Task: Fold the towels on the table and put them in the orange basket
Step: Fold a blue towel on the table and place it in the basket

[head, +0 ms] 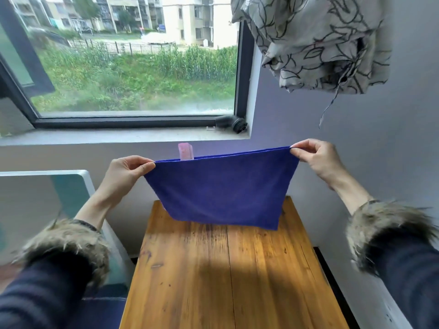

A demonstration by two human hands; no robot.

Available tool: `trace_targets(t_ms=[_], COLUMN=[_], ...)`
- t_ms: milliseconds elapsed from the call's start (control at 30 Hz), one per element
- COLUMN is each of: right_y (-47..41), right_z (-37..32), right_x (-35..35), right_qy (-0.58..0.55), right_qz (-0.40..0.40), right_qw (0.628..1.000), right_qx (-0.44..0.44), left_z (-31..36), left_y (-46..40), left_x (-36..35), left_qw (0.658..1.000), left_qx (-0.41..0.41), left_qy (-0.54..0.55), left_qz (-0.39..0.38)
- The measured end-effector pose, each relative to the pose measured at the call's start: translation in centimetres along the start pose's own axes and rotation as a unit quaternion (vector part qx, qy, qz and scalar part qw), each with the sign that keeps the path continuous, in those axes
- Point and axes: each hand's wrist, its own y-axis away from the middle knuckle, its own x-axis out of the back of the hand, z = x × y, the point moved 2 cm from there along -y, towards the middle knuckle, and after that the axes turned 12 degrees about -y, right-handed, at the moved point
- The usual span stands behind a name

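A dark blue towel hangs stretched in the air above the far end of the wooden table. My left hand pinches its upper left corner. My right hand pinches its upper right corner, a little higher. The towel's lower edge hangs just above the tabletop. No orange basket is in view, and I see no other towels.
A window with a sill fills the wall behind the table; a black round object lies on the sill's right end. A pink object peeks above the towel. A patterned curtain hangs top right. A glass-topped surface stands left.
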Motion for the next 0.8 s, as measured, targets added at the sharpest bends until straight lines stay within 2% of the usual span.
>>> trace_targets(t_ms=[200,367,467,600,800], right_y=[0.0,0.0,0.0,0.0,-1.5], right_z=[-0.4,-0.3,0.0,0.5,3.0], right_x=[-0.7,-1.3,-1.7,-2.6,-3.8], right_qy=[-0.011,-0.013,0.084,0.245,0.343], right_qz=[-0.003,-0.010,-0.044,-0.098,-0.074], right_qw=[1.000,1.000,0.995,0.964,0.936], right_qx=[-0.004,-0.002,0.009,0.027,0.009], left_z=[-0.6,-1.4,-1.9,-2.7,-3.6], left_y=[0.4,0.7,0.7,0.5,-0.9], left_x=[1.1,1.3,1.4,1.1,-1.3], left_qw=[0.996,0.995,0.997,1.000,0.998], left_qx=[0.026,0.033,0.028,0.024,0.037], left_qy=[0.063,0.081,0.067,-0.001,-0.044], left_qz=[0.051,0.051,0.037,-0.006,0.007])
